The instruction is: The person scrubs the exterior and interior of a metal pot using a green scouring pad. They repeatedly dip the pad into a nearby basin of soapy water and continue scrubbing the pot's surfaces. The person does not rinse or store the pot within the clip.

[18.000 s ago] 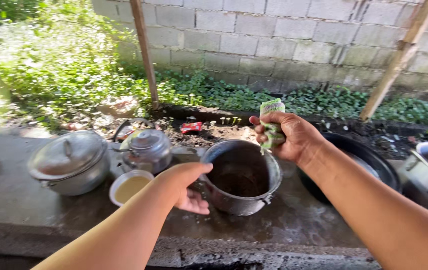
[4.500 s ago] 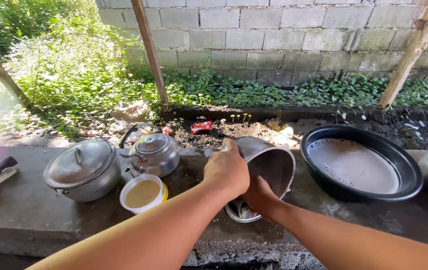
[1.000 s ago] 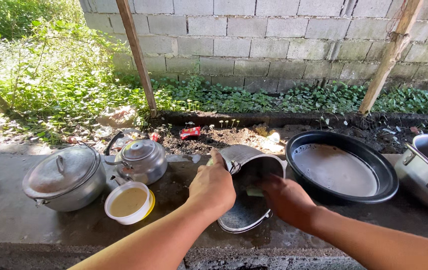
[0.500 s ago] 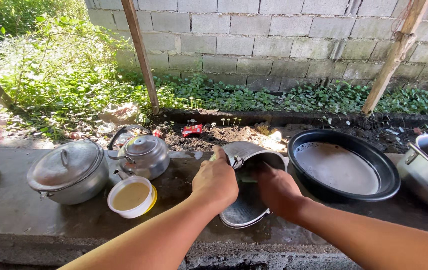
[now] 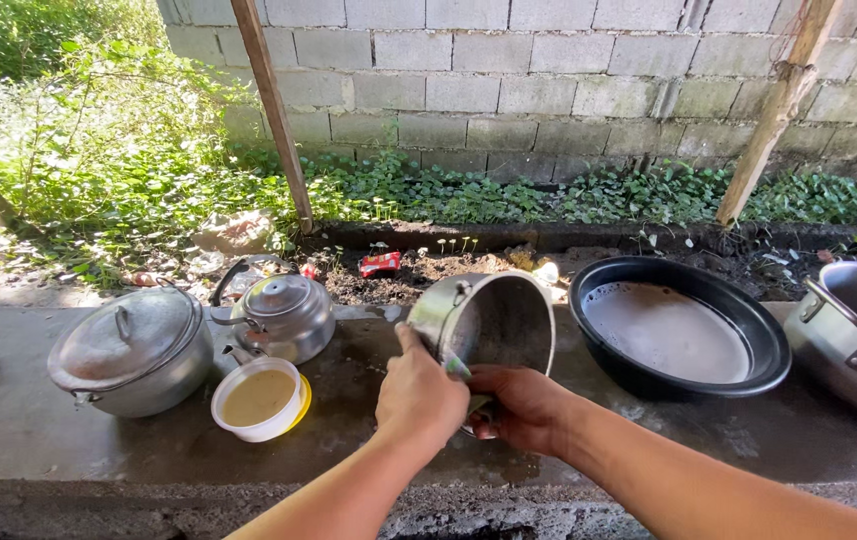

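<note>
The metal pot point(image 5: 489, 320) stands tipped on its side at the tabletop's point(image 5: 29, 430) middle, mouth facing near. The left hand point(image 5: 419, 395) clamps its fingers on the rim; the right hand point(image 5: 524, 405) presses a green sponge point(image 5: 459, 368) against it. A kettle point(image 5: 279, 315), lidded pot point(image 5: 134, 350) and white bowl point(image 5: 259, 398) sit left, a black basin point(image 5: 679, 325) right.

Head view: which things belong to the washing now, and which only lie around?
In use: tilted metal pot, green scrubbing pad, left hand, right hand.
Lying about: lidded pot, kettle, white bowl, black basin.
</note>
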